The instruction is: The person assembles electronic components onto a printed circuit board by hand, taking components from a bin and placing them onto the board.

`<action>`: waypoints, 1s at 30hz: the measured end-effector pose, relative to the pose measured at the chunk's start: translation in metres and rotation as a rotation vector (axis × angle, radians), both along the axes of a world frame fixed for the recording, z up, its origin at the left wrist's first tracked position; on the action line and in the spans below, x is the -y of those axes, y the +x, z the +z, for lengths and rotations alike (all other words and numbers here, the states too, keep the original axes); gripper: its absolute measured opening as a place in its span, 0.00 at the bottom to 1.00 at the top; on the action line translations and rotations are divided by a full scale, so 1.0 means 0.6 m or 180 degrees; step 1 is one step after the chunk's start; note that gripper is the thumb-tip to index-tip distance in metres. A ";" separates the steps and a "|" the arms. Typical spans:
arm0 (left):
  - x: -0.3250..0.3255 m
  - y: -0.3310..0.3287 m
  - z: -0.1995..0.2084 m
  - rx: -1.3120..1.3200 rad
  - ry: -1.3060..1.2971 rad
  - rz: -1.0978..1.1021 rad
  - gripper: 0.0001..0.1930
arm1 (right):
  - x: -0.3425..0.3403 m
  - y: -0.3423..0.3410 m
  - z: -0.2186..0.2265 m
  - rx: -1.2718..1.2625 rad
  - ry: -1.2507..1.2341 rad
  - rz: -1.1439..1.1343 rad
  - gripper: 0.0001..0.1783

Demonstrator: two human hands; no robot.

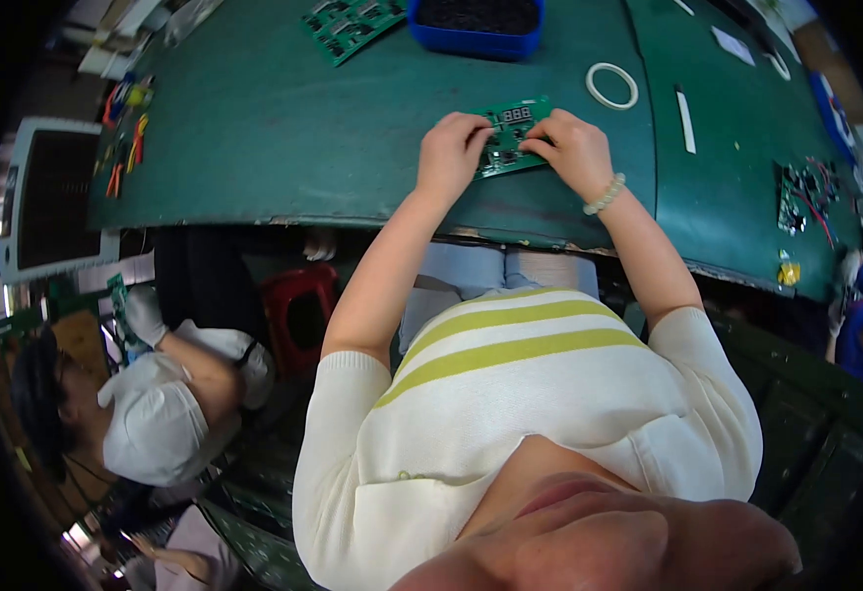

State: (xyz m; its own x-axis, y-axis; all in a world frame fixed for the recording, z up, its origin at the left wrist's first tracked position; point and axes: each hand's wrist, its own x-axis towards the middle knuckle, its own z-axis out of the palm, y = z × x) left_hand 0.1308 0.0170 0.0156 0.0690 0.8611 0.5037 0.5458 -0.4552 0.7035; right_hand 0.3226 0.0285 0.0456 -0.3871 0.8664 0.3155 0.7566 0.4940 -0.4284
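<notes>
A green circuit board [497,165] with a dark three-digit display [516,115] lies near the front edge of the green table. My left hand [451,153] is over the board's left side, thumb and fingers pinched together at its face. My right hand [571,150], with a pale beaded bracelet [605,195] on the wrist, pinches at the board's right side, its fingertips just below the display. Whatever sits between the fingertips of either hand is too small to make out. Both hands partly hide the board's edges.
Beyond the board stands a blue bin [476,41] of small dark parts, beside more green boards [351,28]. A roll of tape [612,87] and a white strip [685,120] lie to the right, wired boards [807,195] farther right. At left, a person [170,394] wearing gloves holds a board.
</notes>
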 end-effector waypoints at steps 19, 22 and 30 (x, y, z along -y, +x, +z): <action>-0.004 0.018 0.025 -0.0891 -0.0683 0.0228 0.04 | -0.003 -0.016 -0.006 -0.0142 -0.0399 -0.0467 0.09; -0.005 0.017 0.025 -0.0895 -0.0716 0.0168 0.04 | -0.005 -0.013 -0.003 -0.0152 -0.0455 -0.0532 0.09; -0.010 0.006 0.019 -0.0722 -0.0681 -0.0047 0.05 | -0.002 -0.016 0.005 0.0356 -0.0139 -0.0210 0.06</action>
